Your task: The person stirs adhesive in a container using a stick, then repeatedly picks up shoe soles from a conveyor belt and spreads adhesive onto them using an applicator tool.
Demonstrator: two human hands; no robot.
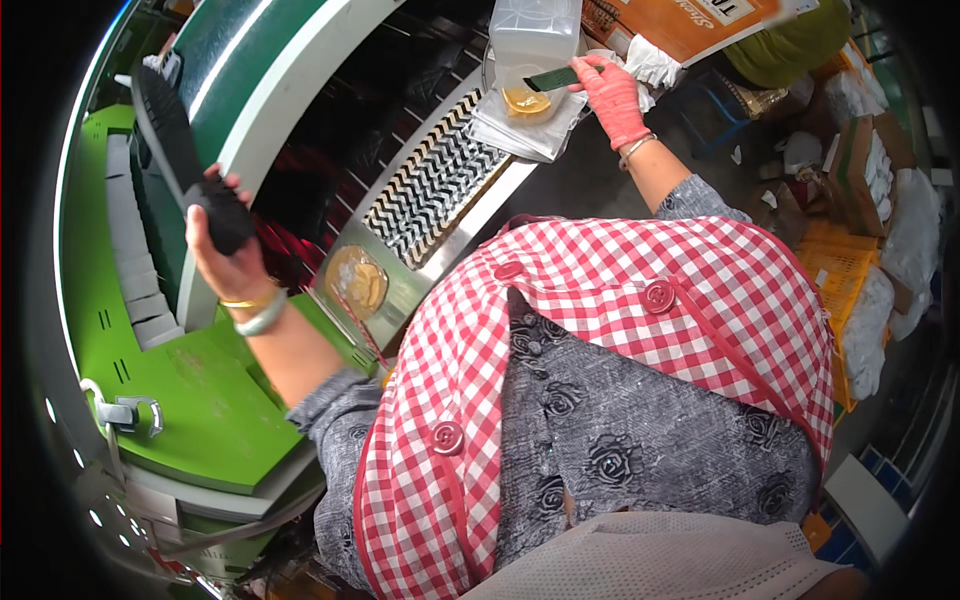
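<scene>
My left hand [225, 262], bare with bangles at the wrist, is raised on the left and closed around one end of a black shoe [165, 120]. The shoe stands nearly upright, with a greyish edge along its sole. My right hand [612, 100], in a pink glove, pinches a flat dark green tool [552, 78]. That tool's free end points left, over a clear plastic container [535, 40] with a yellowish substance [525, 103] at its lower part. Whether the tool touches the substance I cannot tell. Beneath the container lies a folded pale sheet [510, 135].
A metal ledge [400, 290] with a black-and-cream zigzag strip [425, 180] runs diagonally ahead, bearing a round yellowish patch [357, 282]. A green machine [200, 400] with a curved white edge stands left. Orange crates [835, 280], a cardboard box [860, 160] and plastic bags [910, 240] crowd the right.
</scene>
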